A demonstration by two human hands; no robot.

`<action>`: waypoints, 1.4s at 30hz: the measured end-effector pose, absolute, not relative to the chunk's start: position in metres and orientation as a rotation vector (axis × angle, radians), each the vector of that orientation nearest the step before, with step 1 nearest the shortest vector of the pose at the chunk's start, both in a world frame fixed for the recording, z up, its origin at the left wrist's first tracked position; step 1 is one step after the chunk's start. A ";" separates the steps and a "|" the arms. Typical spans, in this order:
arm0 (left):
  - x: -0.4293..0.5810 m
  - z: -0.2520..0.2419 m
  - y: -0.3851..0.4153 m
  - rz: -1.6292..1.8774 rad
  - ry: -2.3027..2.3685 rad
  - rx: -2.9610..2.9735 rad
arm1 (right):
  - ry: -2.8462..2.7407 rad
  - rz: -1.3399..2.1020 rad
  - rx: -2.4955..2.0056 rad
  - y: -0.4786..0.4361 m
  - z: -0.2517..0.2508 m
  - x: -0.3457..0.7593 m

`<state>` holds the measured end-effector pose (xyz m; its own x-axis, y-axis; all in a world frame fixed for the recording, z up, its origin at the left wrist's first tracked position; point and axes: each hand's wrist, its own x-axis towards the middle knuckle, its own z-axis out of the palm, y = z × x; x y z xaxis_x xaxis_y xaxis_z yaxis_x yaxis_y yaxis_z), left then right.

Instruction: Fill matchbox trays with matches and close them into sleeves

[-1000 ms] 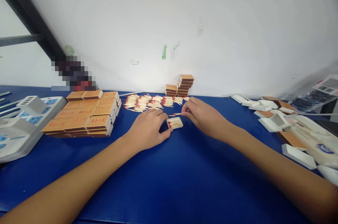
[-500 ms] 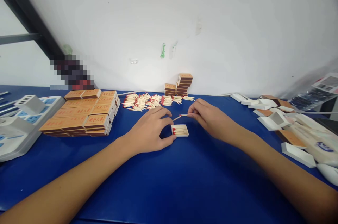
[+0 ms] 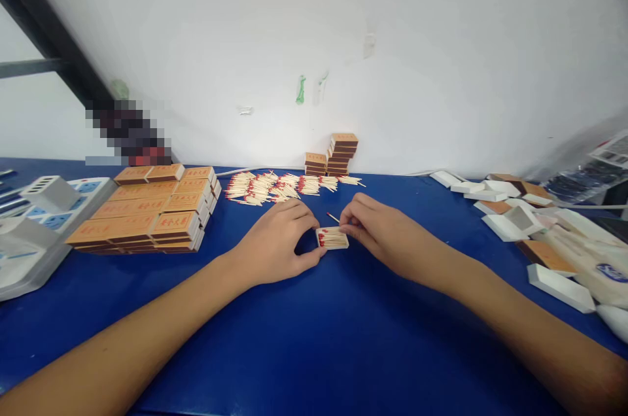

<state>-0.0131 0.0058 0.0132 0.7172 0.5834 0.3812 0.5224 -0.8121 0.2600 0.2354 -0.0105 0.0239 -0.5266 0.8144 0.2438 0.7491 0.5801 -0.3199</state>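
Note:
A small white matchbox tray (image 3: 338, 246) lies on the blue table, filled with matches whose red heads point left. My left hand (image 3: 279, 239) grips the tray's left end between thumb and fingers. At the tray's right end, my right hand (image 3: 367, 223) is closed in a pinch over a match (image 3: 335, 231) at the tray's top; its fingertips partly hide the grip. Just behind the tray, a single match (image 3: 333, 217) slants toward my right fingers; whether they touch it I cannot tell. Loose matches (image 3: 260, 188) lie in a spread pile farther back.
Filled-looking matchboxes (image 3: 132, 207) are stacked at the left, beside a white power strip (image 3: 93, 207). More matchboxes (image 3: 343, 148) stand against the wall. White trays (image 3: 490, 188), orange sleeves (image 3: 544, 256) and a plastic packet (image 3: 589, 246) lie at the right.
My right hand has moved left and down from behind the tray to its right end, bringing a match over it. My left hand remains at the tray.

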 end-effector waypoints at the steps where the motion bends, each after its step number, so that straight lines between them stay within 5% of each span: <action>1: -0.013 0.013 0.006 0.683 0.904 2.791 | -2.478 0.255 -1.266 -0.013 0.023 0.234; 20: -0.012 0.015 0.002 0.633 0.898 2.845 | -2.360 0.557 -1.635 0.039 0.021 0.224; 28: -0.010 0.014 -0.002 0.648 0.900 2.856 | -2.354 0.199 -1.404 0.073 0.012 0.191; 42: -0.016 0.016 0.007 0.634 1.173 2.881 | -2.392 0.196 -1.424 0.081 0.008 0.195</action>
<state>-0.0162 0.0065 0.0158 0.6471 0.6639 0.3747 0.6771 -0.7264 0.1177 0.1953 0.0805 0.0078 -0.4343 0.8721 0.2254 0.8239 0.4858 -0.2920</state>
